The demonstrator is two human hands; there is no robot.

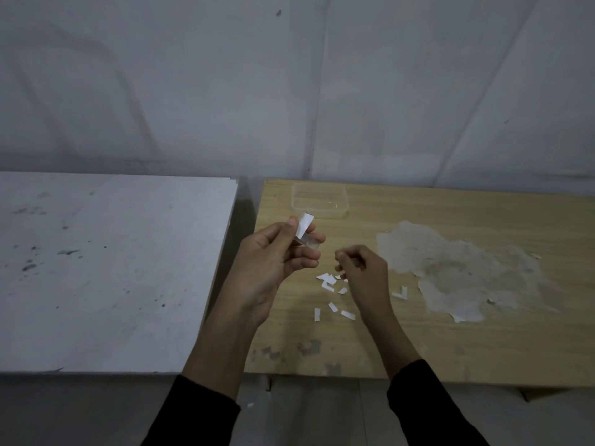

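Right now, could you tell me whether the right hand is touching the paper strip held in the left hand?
Apart. The head view shows bare wooden table between the right hand and the paper strip, which the left hand pinches.

Above the wooden surface [450, 342], the left hand [273, 255] pinches a white paper strip [304, 226] upright, just in front of a clear plastic container [335, 215], while the right hand [362, 268], fingers curled, hovers over scattered white paper scraps [331, 286].
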